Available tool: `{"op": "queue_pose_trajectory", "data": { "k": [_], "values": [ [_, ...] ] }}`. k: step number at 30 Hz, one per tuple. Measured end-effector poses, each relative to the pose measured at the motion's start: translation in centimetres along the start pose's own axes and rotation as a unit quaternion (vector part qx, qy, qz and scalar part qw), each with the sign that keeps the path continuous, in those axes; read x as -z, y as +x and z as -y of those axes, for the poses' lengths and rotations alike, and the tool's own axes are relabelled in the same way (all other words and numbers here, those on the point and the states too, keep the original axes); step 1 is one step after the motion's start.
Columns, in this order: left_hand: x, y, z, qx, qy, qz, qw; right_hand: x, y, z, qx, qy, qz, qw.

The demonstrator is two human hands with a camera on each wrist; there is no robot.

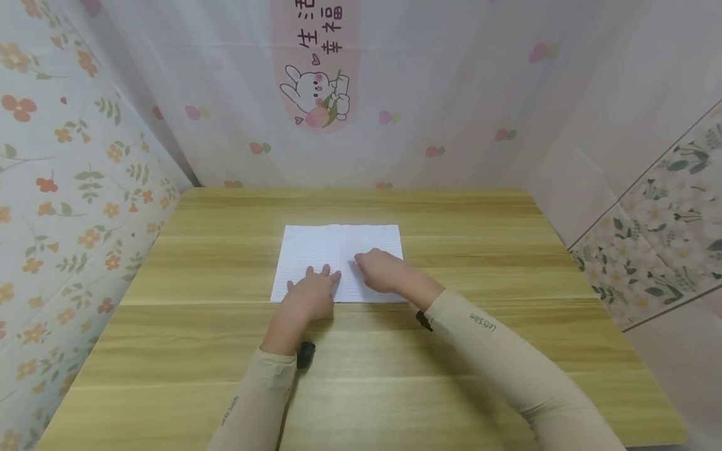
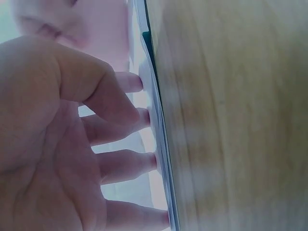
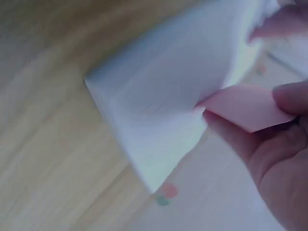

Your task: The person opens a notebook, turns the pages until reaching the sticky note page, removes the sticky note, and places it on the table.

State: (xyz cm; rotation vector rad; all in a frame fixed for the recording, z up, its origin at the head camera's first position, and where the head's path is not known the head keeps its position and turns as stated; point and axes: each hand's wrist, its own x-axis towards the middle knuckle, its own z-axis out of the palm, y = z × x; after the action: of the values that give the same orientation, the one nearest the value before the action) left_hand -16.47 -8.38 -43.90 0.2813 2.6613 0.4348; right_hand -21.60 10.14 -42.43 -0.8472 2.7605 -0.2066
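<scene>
Lying open and flat at the centre of the head frame, on the wooden desk (image 1: 479,250): a lined notebook (image 1: 316,250), spread for working on its pages. Pressing down on the lower left page with straight fingers (image 2: 130,163), the left hand (image 1: 309,294), grip released, apparently pinning the book against sliding. Pinching a small pink slip (image 3: 245,108) over the right page, the right hand (image 1: 383,270), grip clenched on that slip.

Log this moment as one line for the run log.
left hand: fingers flat on open notebook | right hand: pinching pink slip | table: wooden
</scene>
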Motion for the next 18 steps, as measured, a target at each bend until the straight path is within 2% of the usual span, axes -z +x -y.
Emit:
{"op": "queue_pose_trajectory", "data": {
  "k": [2,5,7,8,10,11,15,18],
  "values": [
    [0.0,-0.1,0.0,0.0,-0.001,0.003,1.0,1.2,0.2,-1.5,-0.038,0.108,-0.019,0.993],
    [0.0,-0.1,0.0,0.0,-0.002,0.004,1.0,3.2,-0.4,-3.9,-0.084,0.222,-0.056,0.97],
    [0.0,0.0,0.0,-0.002,-0.001,0.004,1.0,4.5,-0.9,-5.5,-0.101,0.254,-0.074,0.959],
    [0.0,0.0,0.0,-0.003,-0.001,0.003,1.0,5.0,-1.2,-6.2,-0.105,0.257,-0.08,0.957],
    [0.0,0.0,0.0,-0.005,-0.001,0.002,1.0,5.7,-1.6,-7.6,-0.109,0.238,-0.087,0.961],
    [0.0,0.0,0.1,-0.006,0.0,0.001,1.0,5.9,-1.7,-8.3,-0.111,0.213,-0.087,0.967],
    [-0.1,0.1,0.2,-0.007,0.0,0.002,1.0,5.4,-2.1,-10.6,-0.112,0.076,-0.071,0.988],
    [-0.2,0.1,0.2,-0.007,0.001,0.003,1.0,4.3,-2.6,-12.1,-0.109,-0.014,-0.037,0.993]
  ]
}}
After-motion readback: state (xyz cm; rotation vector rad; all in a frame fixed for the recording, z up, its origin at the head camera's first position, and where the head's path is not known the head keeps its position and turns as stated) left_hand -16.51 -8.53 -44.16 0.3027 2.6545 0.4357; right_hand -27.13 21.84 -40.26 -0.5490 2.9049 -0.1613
